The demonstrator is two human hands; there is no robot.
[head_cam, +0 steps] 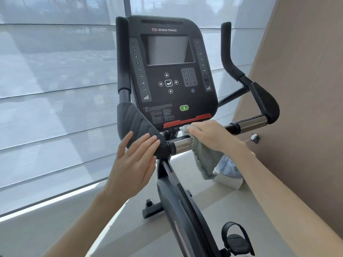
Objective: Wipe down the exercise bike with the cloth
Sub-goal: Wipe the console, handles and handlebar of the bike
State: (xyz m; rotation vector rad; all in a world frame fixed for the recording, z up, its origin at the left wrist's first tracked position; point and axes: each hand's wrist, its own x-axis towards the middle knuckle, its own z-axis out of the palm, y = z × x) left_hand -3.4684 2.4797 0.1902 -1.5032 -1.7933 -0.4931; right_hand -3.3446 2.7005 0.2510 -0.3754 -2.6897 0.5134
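Observation:
The black exercise bike fills the middle of the view, its console [167,71] facing me with a dark screen and a green button. A grey-green cloth [204,158] is draped over the chrome handlebar [182,145] just below the console. My right hand [209,134] presses flat on top of the cloth, holding it against the bar. My left hand [135,160] rests with fingers spread on the black left elbow pad [137,127], holding nothing. The cloth's lower end hangs free under the bar.
A brown wall [297,108] stands close on the right with a small white fitting [254,137]. Grey window blinds [55,89] cover the left. A white object [230,179] lies on the floor behind the bike. A strapped pedal [237,238] is at lower right.

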